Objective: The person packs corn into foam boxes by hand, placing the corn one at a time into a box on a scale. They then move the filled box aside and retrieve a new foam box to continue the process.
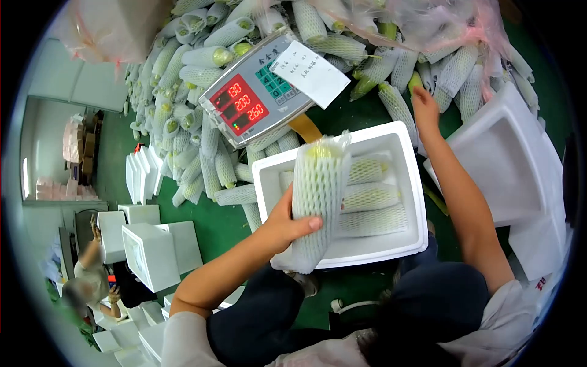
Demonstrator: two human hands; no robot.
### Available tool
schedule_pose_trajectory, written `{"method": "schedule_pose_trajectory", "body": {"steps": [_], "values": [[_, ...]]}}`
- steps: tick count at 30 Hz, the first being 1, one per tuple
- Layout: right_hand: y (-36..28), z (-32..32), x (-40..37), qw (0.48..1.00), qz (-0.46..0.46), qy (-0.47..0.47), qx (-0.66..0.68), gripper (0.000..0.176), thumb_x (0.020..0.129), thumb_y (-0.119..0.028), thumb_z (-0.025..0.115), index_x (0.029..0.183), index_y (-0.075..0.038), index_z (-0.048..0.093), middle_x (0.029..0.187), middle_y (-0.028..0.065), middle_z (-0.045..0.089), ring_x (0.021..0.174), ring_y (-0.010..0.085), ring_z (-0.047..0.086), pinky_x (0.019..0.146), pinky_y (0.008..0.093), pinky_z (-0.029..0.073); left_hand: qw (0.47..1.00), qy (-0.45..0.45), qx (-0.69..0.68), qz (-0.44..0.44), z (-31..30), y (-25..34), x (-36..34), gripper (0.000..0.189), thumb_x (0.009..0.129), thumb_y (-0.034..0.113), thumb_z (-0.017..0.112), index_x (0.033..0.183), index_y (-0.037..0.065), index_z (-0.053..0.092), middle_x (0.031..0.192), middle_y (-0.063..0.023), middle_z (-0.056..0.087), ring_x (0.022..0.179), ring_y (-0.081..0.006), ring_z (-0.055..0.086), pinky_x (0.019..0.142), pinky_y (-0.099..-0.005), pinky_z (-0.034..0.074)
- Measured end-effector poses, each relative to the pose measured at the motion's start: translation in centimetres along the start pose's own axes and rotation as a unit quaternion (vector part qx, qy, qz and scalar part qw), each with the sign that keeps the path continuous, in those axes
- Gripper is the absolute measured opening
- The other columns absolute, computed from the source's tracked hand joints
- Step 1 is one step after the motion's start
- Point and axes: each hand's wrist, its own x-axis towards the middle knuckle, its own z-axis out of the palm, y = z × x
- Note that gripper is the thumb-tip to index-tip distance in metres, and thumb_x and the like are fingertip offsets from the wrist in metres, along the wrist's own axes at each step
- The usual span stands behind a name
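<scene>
My left hand [285,225] is wrapped round a long yellow-green melon in a white foam net sleeve [319,199], held up over the left part of a white foam box [417,211]. Several net-wrapped melons [373,197] lie side by side inside the box. To the upper right, my right hand [426,111] is in the pile with curled fingers at the green tip of another long melon [415,82]. Part of its grip is hidden. A net-wrapped melon [396,105] lies just left of that hand.
A weighing scale display [247,92] with lit red digits and a paper note [312,73] stands behind the box. A large pile of net-wrapped melons [183,122] surrounds it. White foam boxes [489,153] stand at right and more [150,257] at left, near another person [92,275].
</scene>
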Motion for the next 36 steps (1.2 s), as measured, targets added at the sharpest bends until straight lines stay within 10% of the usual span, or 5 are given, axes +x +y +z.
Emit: {"method": "schedule_pose_trajectory", "body": {"steps": [6,10,19,26,36], "values": [[6.0,2.0,0.2,0.899,0.051,-0.142,-0.411,0.084,0.071,-0.036,0.076,0.141,-0.007,0.04,0.13,0.0275,0.055,0.115,0.0455,0.056,0.1,0.0481,0.045,0.996,0.017,0.09,0.021,-0.3,0.9,-0.7,0.092,0.072,0.02,0.081,0.147,0.001,0.032,0.135,-0.01,0.052,0.125,-0.0215,0.049,0.108,-0.0365,0.037],[3.7,-1.1,0.2,0.858,0.416,-0.227,0.2,0.058,0.074,-0.033,0.073,0.121,-0.006,0.054,0.093,0.0117,0.065,0.077,0.0253,0.066,0.072,0.0402,0.055,0.972,0.138,-0.188,-0.007,-0.2,0.0,-2.5,0.088,0.073,0.023,0.081,0.146,0.006,0.035,0.142,-0.0049,0.048,0.132,-0.0224,0.042,0.115,-0.0442,0.025],[-20.0,-7.0,-9.0,0.964,-0.059,-0.253,0.055,0.07,0.078,-0.013,0.073,0.14,-0.003,0.044,0.127,0.0122,0.06,0.112,0.023,0.062,0.097,0.0348,0.048,0.881,0.231,-0.371,-0.183,0.8,-6.1,-3.3,0.056,0.098,0.03,0.058,0.135,-0.004,0.035,0.134,-0.0213,0.046,0.127,-0.0308,0.05,0.108,-0.042,0.045],[-17.2,5.9,-19.8,0.735,-0.467,-0.357,-0.337,0.07,0.072,-0.014,0.075,0.137,-0.01,0.052,0.129,0.0147,0.057,0.118,0.031,0.056,0.1,0.0419,0.045,0.873,0.206,-0.366,-0.247,-1.0,-8.8,-1.6,0.075,0.103,0.052,0.034,0.145,-0.009,0.023,0.142,-0.0269,0.042,0.131,-0.0353,0.048,0.108,-0.0434,0.042],[-0.7,0.6,2.1,0.884,0.136,0.119,-0.432,0.058,0.087,-0.03,0.066,0.136,-0.007,0.047,0.122,0.0244,0.057,0.12,0.0406,0.05,0.097,0.0489,0.044,0.909,-0.037,-0.181,-0.374,0.4,-3.8,0.2,0.048,0.105,0.037,0.032,0.129,0.003,0.056,0.12,-0.0123,0.067,0.1,-0.0231,0.067,0.082,-0.0361,0.054]]}}
